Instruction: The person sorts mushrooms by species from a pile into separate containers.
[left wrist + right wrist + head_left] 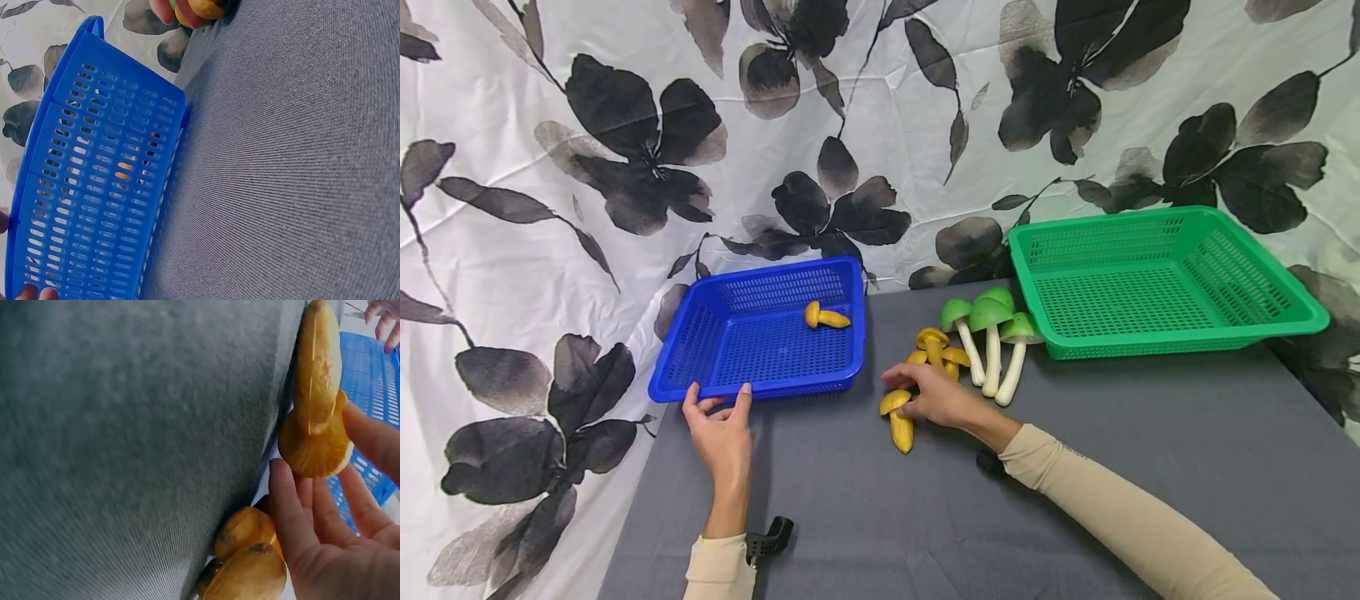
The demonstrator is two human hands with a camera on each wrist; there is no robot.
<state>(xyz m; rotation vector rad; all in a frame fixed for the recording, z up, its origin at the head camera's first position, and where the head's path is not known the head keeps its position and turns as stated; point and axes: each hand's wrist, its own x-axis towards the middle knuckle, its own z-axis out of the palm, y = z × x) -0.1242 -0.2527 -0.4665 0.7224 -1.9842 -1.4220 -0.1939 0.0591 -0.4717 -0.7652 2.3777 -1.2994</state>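
My left hand (721, 433) grips the near rim of a blue plastic basket (760, 390), its fingertips at the rim's left part. Inside that basket lies one yellow toy mushroom (831, 318). With thumb and fingers about its cap, my right hand (936, 396) pinches another yellow mushroom (901, 429); in the right wrist view the thumb is against the cap (315, 450) and the stem points up. Just beyond this hand is a small cluster of yellow mushrooms (932, 342), partly hidden by it.
Several green-capped mushrooms with white stems (991, 333) lie beside the yellow cluster, their caps close to a green basket (1187, 337) at the back right. A grey cloth (850, 525) covers the table. Behind hangs a white curtain (895, 125) with dark flowers.
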